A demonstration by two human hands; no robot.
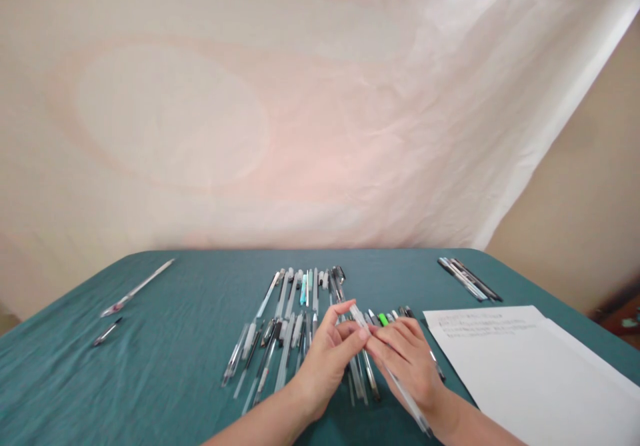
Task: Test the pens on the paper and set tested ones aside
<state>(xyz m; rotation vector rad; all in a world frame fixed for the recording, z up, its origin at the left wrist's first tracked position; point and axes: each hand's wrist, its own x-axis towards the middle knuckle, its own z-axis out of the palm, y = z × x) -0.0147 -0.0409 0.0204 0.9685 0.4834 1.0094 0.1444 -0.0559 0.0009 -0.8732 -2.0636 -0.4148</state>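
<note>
Clear plastic pen held by both hands at the lower centre of the frame.
Its upper end is pinched between the thumb and fingers of the left hand, and its barrel is clasped by the bent fingers of the right hand, with the lower end slanted toward the bottom edge, right of centre. Other pens are spread in rows around the centre on a green cloth; paper is laid at lower right.

Soft, even light; backdrop bright behind the table. Wall right of table dimmer. Pens on table slightly blurred.
</note>
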